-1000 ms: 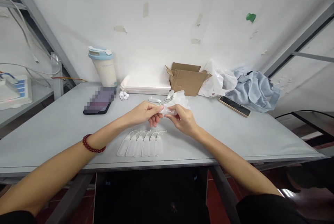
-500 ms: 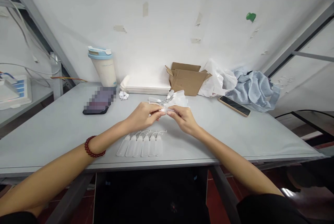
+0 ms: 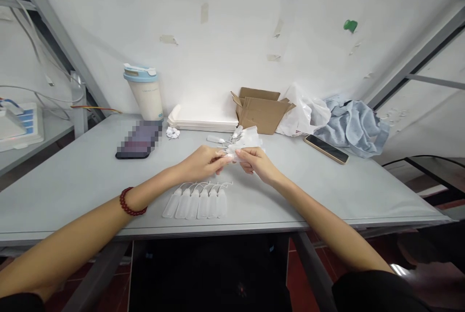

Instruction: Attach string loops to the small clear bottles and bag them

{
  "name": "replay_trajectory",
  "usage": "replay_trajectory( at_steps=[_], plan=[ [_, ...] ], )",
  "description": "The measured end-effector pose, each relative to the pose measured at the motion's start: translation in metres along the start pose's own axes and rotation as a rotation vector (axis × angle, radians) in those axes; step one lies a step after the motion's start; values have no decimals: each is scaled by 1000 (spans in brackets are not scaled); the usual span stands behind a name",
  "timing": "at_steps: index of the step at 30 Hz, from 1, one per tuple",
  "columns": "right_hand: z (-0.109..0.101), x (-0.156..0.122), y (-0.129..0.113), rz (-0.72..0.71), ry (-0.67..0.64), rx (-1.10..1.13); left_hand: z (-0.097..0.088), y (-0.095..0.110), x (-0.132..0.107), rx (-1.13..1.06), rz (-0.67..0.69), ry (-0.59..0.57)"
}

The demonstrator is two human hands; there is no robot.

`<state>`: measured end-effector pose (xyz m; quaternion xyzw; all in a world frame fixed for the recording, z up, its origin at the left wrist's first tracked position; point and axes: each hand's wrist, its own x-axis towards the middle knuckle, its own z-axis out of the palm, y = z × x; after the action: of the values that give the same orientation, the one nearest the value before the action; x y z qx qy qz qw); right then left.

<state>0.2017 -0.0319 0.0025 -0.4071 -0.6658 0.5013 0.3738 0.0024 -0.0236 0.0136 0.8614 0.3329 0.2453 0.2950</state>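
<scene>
My left hand (image 3: 204, 163) pinches the narrow end of a small translucent plastic squeeze bottle (image 3: 232, 151). Its body is held by my right hand (image 3: 258, 163), thumb on top and fingers beneath. Fingers cover part of this bottle, and its outline blends with a loose pile of similar bottles (image 3: 250, 133) just behind. Nearer the table's front edge, several more squeeze bottles (image 3: 203, 204) lie side by side in a row, thin white caps or tips on strips pointing away from me.
On the grey table (image 3: 276, 205) a cup (image 3: 147, 96) and a phone (image 3: 138, 142) stand at left. Behind are a white stack (image 3: 203, 120), a cardboard box (image 3: 263, 113) and a plastic bag (image 3: 303, 113). Another phone (image 3: 326, 149) and blue cloth (image 3: 358, 125) lie right.
My hands have shifted slightly, and the left fingers sit lower and flatter at the bottle's end. More of the bottle shows beside my right thumb. The row is unchanged.
</scene>
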Motion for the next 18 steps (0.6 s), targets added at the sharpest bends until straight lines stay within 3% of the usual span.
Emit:
replay_trajectory(
  at_steps=[5,9,12,18],
  plan=[
    [4,-2,6,-377,147,-495,0,-2,4,-322,-193,-50],
    [5,-1,15,-546,197,-653,-1,-1,5,-394,-223,-77],
    [5,-1,14,-533,184,-657,-1,1,4,-356,-172,-23],
    [2,-4,-3,-322,77,-443,4,1,1,-168,-74,98]
  ],
)
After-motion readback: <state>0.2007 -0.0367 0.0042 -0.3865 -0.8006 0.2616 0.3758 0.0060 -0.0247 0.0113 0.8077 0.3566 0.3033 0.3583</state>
